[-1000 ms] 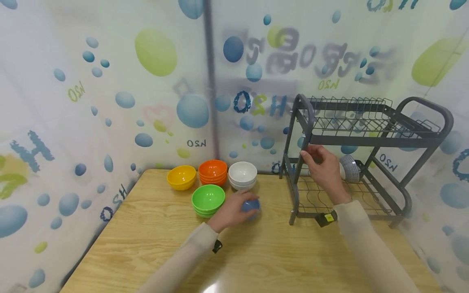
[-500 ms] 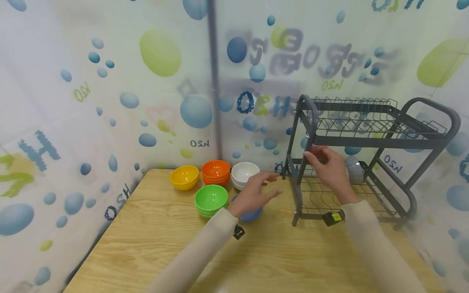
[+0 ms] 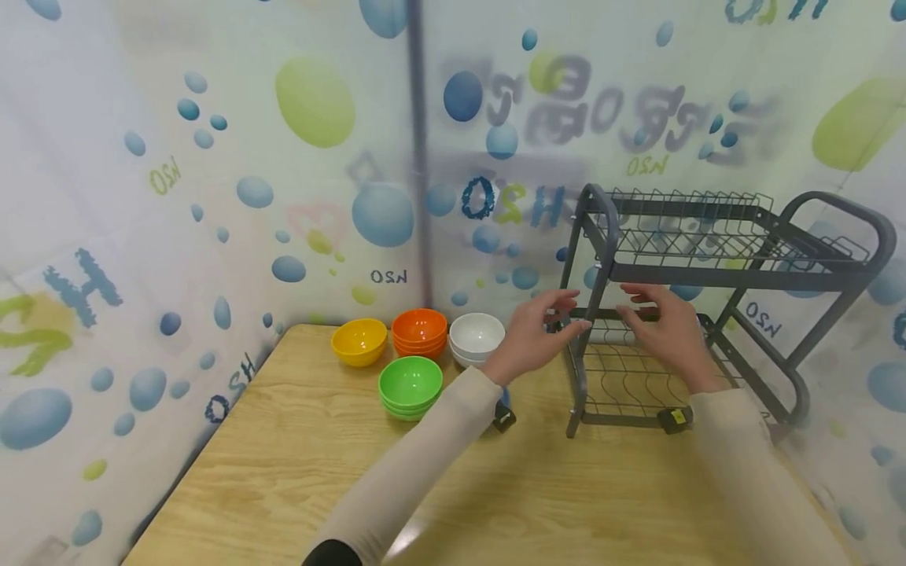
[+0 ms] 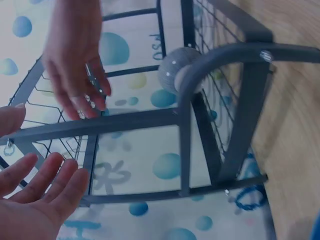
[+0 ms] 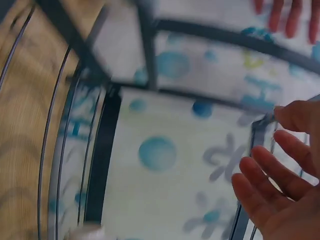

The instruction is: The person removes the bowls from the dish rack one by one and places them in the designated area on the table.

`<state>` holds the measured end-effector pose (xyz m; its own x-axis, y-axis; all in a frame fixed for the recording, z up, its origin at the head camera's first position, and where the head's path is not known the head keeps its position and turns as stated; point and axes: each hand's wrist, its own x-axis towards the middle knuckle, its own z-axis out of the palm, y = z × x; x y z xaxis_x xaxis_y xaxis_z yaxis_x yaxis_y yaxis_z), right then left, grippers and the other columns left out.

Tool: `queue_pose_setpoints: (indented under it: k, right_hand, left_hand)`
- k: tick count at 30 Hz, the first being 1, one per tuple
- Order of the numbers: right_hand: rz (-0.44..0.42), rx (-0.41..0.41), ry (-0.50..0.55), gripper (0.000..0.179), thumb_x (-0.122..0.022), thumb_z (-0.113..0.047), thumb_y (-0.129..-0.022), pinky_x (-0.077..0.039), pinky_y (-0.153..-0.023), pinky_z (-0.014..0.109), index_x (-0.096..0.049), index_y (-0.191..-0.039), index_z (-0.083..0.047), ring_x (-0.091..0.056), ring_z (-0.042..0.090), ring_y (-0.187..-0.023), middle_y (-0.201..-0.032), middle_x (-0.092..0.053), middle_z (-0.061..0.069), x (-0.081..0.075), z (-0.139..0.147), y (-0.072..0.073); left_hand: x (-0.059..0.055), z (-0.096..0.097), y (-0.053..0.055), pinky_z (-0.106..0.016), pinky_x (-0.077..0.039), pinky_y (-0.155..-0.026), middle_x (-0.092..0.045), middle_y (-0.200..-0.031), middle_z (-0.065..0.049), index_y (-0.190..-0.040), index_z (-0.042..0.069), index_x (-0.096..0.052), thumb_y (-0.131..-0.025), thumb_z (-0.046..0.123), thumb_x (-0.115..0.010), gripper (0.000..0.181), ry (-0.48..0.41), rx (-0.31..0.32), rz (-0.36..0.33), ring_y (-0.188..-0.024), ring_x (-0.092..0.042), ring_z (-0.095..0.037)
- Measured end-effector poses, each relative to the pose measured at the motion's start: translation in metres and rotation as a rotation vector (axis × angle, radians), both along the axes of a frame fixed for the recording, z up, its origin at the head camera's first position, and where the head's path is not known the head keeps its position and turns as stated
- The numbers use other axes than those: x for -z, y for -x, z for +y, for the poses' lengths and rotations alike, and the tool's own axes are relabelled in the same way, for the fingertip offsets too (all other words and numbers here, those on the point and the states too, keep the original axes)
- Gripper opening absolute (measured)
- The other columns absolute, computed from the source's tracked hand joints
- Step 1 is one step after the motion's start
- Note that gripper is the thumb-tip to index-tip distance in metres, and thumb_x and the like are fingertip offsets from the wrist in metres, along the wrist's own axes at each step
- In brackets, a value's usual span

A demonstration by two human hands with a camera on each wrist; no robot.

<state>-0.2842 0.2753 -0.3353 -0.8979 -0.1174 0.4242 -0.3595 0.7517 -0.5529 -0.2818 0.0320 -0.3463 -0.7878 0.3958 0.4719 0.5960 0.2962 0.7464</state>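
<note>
A dark grey two-tier dish rack [image 3: 736, 275] stands at the right of the head view. My left hand [image 3: 531, 334], fingers apart and holding nothing, is by the rack's left front post, which it overlaps in this view. Facing it, my right hand [image 3: 668, 334] has loosely bent fingers with nothing between them, under the upper tier. A bowl with a fine grey pattern [image 4: 172, 65] sits on its side in the lower tier in the left wrist view; the right hand hides it in the head view. Only a sliver of a blue bowl [image 3: 506, 395] shows behind my left wrist.
On the wooden table [image 3: 283, 472], left of the rack, are a yellow bowl [image 3: 359, 343], stacked orange bowls [image 3: 419, 333], stacked white bowls [image 3: 477, 335] and stacked green bowls [image 3: 410, 384]. A patterned curtain [image 3: 340, 267] hangs behind.
My left hand has left the blue bowl and moved right and up to the rack's left post. The right hand has come off that post and shifted right.
</note>
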Motion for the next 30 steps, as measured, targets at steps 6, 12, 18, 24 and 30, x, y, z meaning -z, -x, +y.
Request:
queue_pose_setpoints:
  k: [6,12,18,24,30]
  right_hand:
    - [0.031,0.057,-0.139,0.049,-0.06,-0.029,-0.104,-0.044,-0.099,0.07,-0.053,-0.144,0.0,-0.051,0.053,-0.124,-0.14,-0.052,0.035,0.009,0.033,0.017]
    - [0.0,0.129,-0.152,0.049,-0.057,-0.024,-0.105,-0.036,-0.104,0.072,-0.05,-0.143,0.005,-0.047,0.054,-0.127,-0.14,-0.05,0.036,0.021,0.062,0.034]
    - [-0.113,0.185,-0.111,0.055,-0.054,-0.023,-0.106,-0.038,-0.103,0.072,-0.042,-0.15,0.006,-0.042,0.057,-0.131,-0.147,-0.043,0.038,0.029,0.089,0.042]
    - [-0.269,0.252,0.0,0.067,-0.047,-0.037,-0.108,-0.043,-0.101,0.07,-0.031,-0.156,0.006,-0.042,0.059,-0.134,-0.153,-0.038,0.039,0.047,0.115,0.052]
    - [-0.378,0.339,0.057,0.066,-0.042,-0.039,-0.108,-0.047,-0.1,0.066,-0.036,-0.152,0.01,-0.045,0.055,-0.133,-0.149,-0.043,0.038,0.063,0.128,0.057]
  left_hand:
    - [-0.017,0.023,0.005,-0.02,-0.054,-0.099,-0.066,-0.129,-0.012,-0.148,0.01,-0.052,-0.101,0.029,-0.067,0.052,-0.068,0.025,-0.044,-0.121,-0.065,-0.018]
    - [-0.024,0.037,0.011,-0.01,-0.054,-0.087,-0.069,-0.116,-0.012,-0.141,0.004,-0.057,-0.103,0.018,-0.064,0.041,-0.118,-0.003,-0.022,-0.108,-0.068,-0.015]
    - [-0.027,0.044,0.018,-0.009,-0.053,-0.08,-0.071,-0.112,-0.011,-0.127,0.003,-0.064,-0.105,0.017,-0.06,0.027,-0.106,-0.066,0.035,-0.098,-0.069,-0.014]
    - [-0.028,0.039,0.02,-0.009,-0.053,-0.079,-0.072,-0.108,-0.01,-0.123,0.005,-0.064,-0.105,0.016,-0.06,0.022,-0.053,-0.054,0.073,-0.093,-0.069,-0.013]
    - [-0.03,0.038,0.021,-0.008,-0.05,-0.074,-0.071,-0.105,-0.007,-0.119,0.007,-0.064,-0.105,0.018,-0.06,0.018,-0.01,-0.048,0.084,-0.09,-0.067,-0.008]
